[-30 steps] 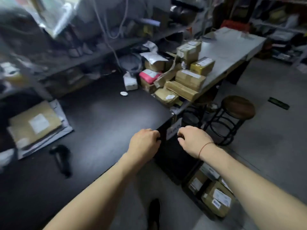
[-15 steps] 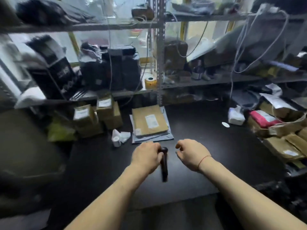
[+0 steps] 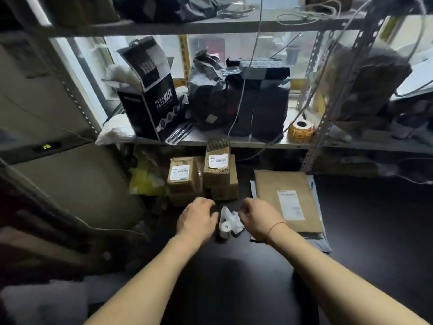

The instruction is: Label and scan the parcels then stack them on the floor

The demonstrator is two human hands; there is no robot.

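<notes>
Fingers (image 3: pixel 212 216) flank a small white paper roll (image 3: pixel 225 228).

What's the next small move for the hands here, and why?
Probably pinch the loose paper end of the label roll with the right hand while the left hand steadies it. The roll lies on the black table between both hands, its loose paper nearest the right one. Whether either hand grips it yet cannot be told.
</notes>
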